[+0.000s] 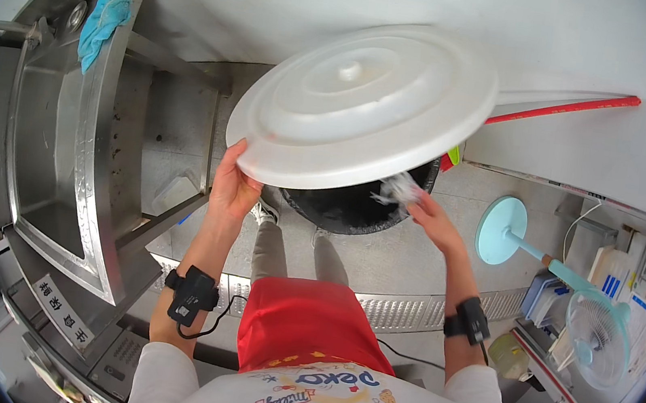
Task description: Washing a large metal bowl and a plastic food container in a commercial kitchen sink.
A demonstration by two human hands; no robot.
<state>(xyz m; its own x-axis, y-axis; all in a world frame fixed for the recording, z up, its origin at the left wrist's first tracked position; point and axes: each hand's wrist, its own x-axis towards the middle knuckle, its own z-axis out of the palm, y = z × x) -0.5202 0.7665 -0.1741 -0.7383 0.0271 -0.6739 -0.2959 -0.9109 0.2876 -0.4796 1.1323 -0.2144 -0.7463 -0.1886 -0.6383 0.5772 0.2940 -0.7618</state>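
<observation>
My left hand point(235, 182) grips the near left rim of a large round white plastic lid point(366, 106). The lid is tilted over a round bin point(338, 203) lined with a black plastic bag, whose near part shows below the rim. At the bin's right side, my right hand point(434, 216) holds crumpled clear plastic film point(399, 190) over the opening. The film is slightly blurred. Most of the bin's far side is hidden under the lid.
A stainless steel sink point(54, 148) stands at the left, with a blue cloth point(103, 26) over its edge. A red pole point(567, 110) leans by the wall behind the lid. At right are a light-blue fan point(596, 335) and a loaded shelf. A drain grate point(394, 312) crosses the floor.
</observation>
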